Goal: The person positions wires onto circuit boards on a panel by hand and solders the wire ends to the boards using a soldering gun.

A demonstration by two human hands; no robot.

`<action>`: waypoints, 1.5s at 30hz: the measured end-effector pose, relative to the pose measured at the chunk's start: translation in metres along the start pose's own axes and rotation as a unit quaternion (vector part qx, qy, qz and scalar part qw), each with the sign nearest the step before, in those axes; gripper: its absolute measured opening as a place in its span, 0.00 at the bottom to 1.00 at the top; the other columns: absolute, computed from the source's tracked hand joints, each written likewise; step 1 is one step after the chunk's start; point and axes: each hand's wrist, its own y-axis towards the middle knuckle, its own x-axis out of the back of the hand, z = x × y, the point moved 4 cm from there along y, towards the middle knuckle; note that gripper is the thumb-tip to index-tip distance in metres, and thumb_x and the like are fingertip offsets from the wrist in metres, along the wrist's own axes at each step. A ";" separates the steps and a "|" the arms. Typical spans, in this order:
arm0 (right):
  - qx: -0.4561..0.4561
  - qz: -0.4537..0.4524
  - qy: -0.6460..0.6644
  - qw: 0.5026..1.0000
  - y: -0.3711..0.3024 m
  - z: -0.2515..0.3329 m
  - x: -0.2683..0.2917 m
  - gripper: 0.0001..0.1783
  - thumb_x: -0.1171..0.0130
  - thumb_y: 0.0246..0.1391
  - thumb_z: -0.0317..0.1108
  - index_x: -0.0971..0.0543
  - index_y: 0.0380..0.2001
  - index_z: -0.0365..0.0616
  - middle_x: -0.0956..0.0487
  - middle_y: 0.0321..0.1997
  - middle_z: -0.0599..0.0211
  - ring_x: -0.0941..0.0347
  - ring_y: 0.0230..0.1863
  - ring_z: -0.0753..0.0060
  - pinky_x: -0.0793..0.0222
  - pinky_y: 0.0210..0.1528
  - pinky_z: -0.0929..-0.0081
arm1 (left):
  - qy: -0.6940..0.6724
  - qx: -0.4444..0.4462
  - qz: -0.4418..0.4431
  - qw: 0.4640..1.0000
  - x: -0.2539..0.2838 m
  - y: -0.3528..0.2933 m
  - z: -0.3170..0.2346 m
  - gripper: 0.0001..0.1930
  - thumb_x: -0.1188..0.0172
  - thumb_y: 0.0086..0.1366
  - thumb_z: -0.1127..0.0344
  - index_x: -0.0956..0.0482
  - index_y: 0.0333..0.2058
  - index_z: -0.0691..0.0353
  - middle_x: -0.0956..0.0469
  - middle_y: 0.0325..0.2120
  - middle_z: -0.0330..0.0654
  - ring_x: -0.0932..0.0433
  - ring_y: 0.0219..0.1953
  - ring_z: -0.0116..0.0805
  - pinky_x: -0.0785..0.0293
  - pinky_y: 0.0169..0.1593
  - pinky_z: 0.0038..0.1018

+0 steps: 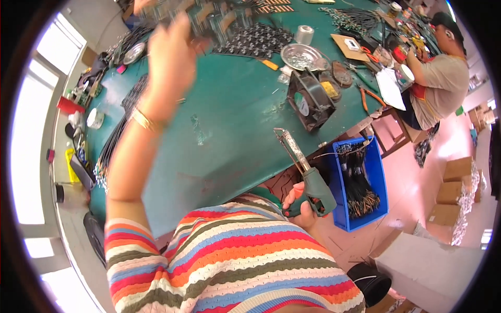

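Note:
At the far left of the table my left hand (175,55) is blurred by motion. Its fingers appear closed on the near edge of a blurred black rack of small metal parts (222,18), raised above a similar rack (253,40) lying on the table. Close to my body, my right hand (301,207) grips the handle of a dark green soldering gun (317,190). The gun's metal tip points up and away, over the table's front edge. A square black fan (311,99) stands on the table beyond the tip.
A blue bin (385,201) of black cables sits below the table edge at right. Dark cables (117,138) lie along the left side. A metal dish (302,56), solder spool (305,35) and orange-handled pliers (364,99) are on the green table (219,146). A co-worker (443,78) works at right.

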 end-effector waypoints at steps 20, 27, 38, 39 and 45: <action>0.012 0.046 -0.013 0.999 0.004 -0.035 -0.023 0.33 0.43 0.54 0.52 0.36 0.50 0.35 0.30 0.30 0.58 0.30 0.26 0.68 0.32 0.27 0.75 | 0.508 0.141 -0.079 0.846 0.202 -0.174 0.059 0.07 0.43 0.61 0.67 0.25 0.33 0.66 0.21 0.30 0.49 0.21 0.29 0.42 0.26 0.33 0.34; 0.003 0.084 0.009 0.996 0.017 -0.028 -0.048 0.32 0.45 0.55 0.53 0.36 0.50 0.35 0.29 0.30 0.57 0.29 0.26 0.67 0.32 0.28 0.74 | 0.560 -0.055 0.339 0.754 0.143 -0.139 0.097 0.37 0.44 0.62 0.51 0.47 0.63 0.63 0.51 0.66 0.51 0.56 0.69 0.50 0.55 0.66 0.52; -0.074 0.102 0.019 0.992 0.022 -0.041 -0.061 0.33 0.44 0.55 0.51 0.37 0.52 0.35 0.29 0.30 0.56 0.29 0.28 0.67 0.31 0.32 0.71 | 0.633 -0.226 0.101 0.734 0.157 0.002 0.147 0.06 0.41 0.56 0.72 0.24 0.34 0.60 0.28 0.37 0.41 0.29 0.40 0.45 0.33 0.42 0.34; -0.076 0.127 0.014 0.989 0.021 -0.042 -0.062 0.33 0.44 0.55 0.51 0.37 0.52 0.35 0.29 0.30 0.56 0.29 0.28 0.66 0.31 0.32 0.71 | 0.702 -0.202 0.131 0.670 0.158 0.003 0.154 0.06 0.41 0.56 0.71 0.24 0.33 0.60 0.28 0.37 0.40 0.30 0.40 0.44 0.34 0.41 0.34; -0.069 0.099 0.016 0.993 0.011 -0.042 -0.062 0.33 0.42 0.55 0.50 0.37 0.52 0.34 0.30 0.31 0.55 0.29 0.28 0.66 0.31 0.32 0.72 | 0.473 -0.257 0.140 0.831 0.168 -0.048 0.115 0.07 0.46 0.54 0.77 0.31 0.31 0.60 0.26 0.26 0.42 0.25 0.26 0.46 0.29 0.29 0.37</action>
